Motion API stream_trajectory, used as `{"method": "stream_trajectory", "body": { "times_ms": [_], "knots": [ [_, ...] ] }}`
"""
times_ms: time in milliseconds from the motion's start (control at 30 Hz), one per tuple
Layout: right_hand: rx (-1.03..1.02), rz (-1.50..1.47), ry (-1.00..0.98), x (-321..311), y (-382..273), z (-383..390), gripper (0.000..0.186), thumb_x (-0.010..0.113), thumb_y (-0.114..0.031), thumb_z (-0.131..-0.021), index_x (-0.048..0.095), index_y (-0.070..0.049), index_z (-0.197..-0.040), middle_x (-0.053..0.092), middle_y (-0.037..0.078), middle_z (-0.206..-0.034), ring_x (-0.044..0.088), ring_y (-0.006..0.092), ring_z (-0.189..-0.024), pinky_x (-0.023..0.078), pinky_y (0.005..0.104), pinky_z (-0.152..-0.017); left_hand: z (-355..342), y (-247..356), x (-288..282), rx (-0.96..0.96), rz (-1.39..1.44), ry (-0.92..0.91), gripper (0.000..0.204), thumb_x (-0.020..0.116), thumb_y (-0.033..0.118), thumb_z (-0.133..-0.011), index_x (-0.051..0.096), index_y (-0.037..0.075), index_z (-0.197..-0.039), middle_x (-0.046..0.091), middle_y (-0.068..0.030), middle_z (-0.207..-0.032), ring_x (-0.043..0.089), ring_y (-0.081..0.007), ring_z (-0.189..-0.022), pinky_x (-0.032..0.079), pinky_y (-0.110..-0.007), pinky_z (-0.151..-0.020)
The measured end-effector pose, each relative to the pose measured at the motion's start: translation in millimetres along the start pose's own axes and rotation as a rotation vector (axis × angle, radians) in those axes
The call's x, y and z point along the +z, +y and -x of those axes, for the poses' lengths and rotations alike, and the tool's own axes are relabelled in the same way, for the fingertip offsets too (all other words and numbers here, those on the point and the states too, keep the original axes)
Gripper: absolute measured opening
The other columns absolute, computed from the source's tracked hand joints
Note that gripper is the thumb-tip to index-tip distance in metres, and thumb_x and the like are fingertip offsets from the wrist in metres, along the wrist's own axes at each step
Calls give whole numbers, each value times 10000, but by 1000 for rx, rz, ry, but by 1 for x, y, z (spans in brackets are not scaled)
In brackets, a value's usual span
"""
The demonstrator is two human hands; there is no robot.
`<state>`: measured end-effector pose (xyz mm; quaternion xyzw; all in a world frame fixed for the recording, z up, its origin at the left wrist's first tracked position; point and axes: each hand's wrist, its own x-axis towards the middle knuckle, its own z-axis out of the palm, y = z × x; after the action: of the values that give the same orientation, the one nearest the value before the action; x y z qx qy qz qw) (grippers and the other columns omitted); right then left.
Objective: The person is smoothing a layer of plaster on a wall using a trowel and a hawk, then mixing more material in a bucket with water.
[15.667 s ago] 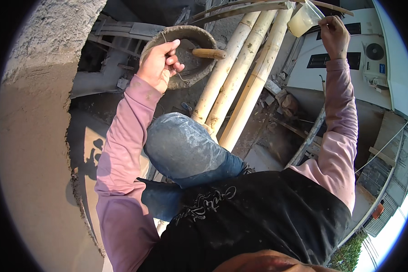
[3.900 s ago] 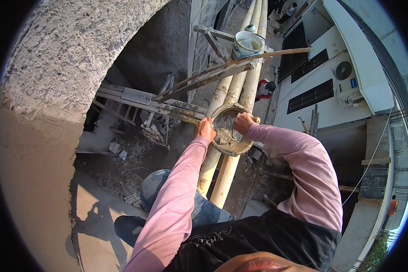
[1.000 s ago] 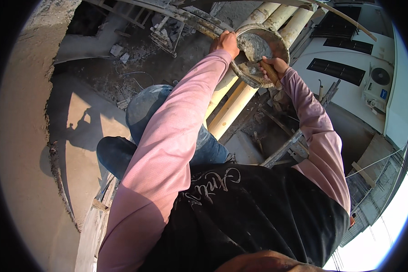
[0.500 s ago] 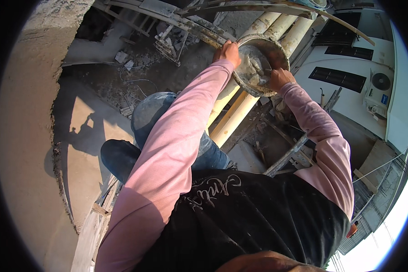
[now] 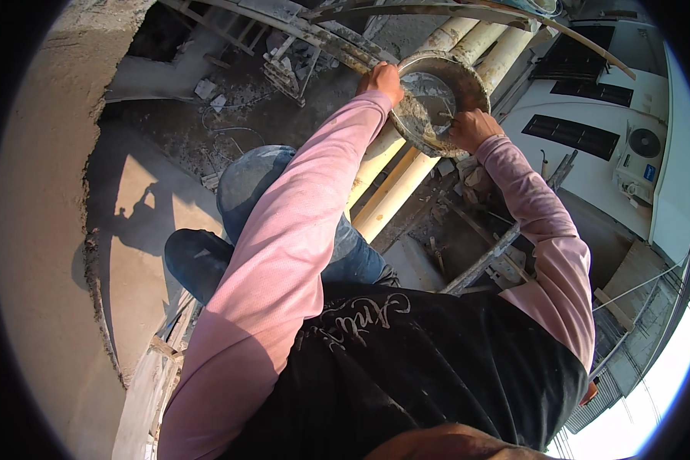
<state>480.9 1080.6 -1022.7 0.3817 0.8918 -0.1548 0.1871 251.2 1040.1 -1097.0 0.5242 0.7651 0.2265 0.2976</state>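
Right hand (image 5: 474, 130), earlier well apart, now at the bucket (image 5: 471, 86)

Bucket (image 5: 468, 84): round, wide-mouthed, grey, rim and wall crusted. Mouth faces up toward camera. Left hand (image 5: 383, 83) grips left rim, fingers over edge. Mortar (image 5: 417, 117) inside: grey, wet-looking, uneven, smeared across bottom and near wall. Right hand (image 5: 471, 129) at right rim, fingers curled, reaching inside; whatever it grips is hidden. Bucket sits over pale poles (image 5: 506, 57); contact with them unclear.
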Motion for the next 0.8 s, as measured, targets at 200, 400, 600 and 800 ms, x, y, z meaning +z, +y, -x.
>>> {"method": "stream_trajectory", "body": {
  "times_ms": [200, 400, 600, 800],
  "knots": [
    [-17, 120, 30, 24, 5, -11, 167, 624, -161, -704, 691, -17, -755, 662, 204, -744, 661, 389, -748, 542, 444, -698, 1, -2, 6, 72, -8, 73, 163, 660, 135, -770, 673, 63, -915, 648, -174, -918, 635, -362, -896, 515, -436, -769],
    [19, 105, 61, 1, 28, -22, 224, 556, -206, -791, 682, -27, -746, 672, 184, -767, 669, 349, -722, 549, 444, -678, 3, 9, -5, 65, -12, -62, 184, 633, 134, -780, 644, 49, -943, 624, -167, -1010, 613, -361, -964, 494, -441, -820],
    [8, 104, -63, 17, -14, -4, 168, 608, -160, -688, 704, -46, -764, 667, 207, -768, 672, 376, -759, 549, 441, -711, 3, 4, 0, 25, -70, -112, 239, 645, 126, -789, 632, 75, -1022, 598, -133, -1162, 609, -324, -1055, 510, -392, -887],
    [-165, 635, 38, -70, -19, -21, 136, 619, -121, -772, 733, -129, -846, 695, 130, -989, 678, 293, -929, 571, 386, -677, 4, 11, 1, 48, -64, -127, 226, 632, 112, -797, 623, 49, -1014, 607, -151, -1131, 609, -339, -1050, 508, -405, -894]
  ]
}}
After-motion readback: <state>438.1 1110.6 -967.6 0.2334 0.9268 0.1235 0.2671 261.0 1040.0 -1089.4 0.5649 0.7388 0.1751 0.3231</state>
